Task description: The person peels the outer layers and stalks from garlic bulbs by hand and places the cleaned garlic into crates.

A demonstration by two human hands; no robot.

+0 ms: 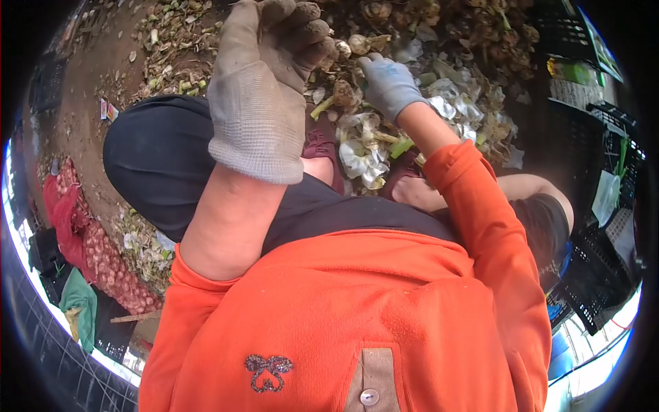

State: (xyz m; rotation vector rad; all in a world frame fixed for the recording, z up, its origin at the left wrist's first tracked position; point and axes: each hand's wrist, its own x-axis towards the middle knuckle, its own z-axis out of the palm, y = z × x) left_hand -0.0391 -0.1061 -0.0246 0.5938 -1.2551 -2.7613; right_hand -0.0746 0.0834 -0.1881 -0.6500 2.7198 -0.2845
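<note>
My left hand [285, 44], in a dirty grey-brown glove, is raised at the top centre. Its fingers curl loosely, apart from the thumb, with nothing visible between them. Lower and to the right, my right hand [390, 84], in a light grey-blue glove, reaches into the garlic pile. Its fingers are drawn together near a pale garlic bulb [359, 44]; whatever they hold is hidden. Another bulb with a greenish stem [343, 93] lies between the hands. White papery garlic skins [364, 154] cover the ground between my shoes.
More garlic bulbs [498, 27] are heaped at the top right. Scraps and cut stems [175, 41] litter the soil at the upper left. A red net sack of garlic [113, 264] stands at the left. Black plastic crates [596, 268] line the right side.
</note>
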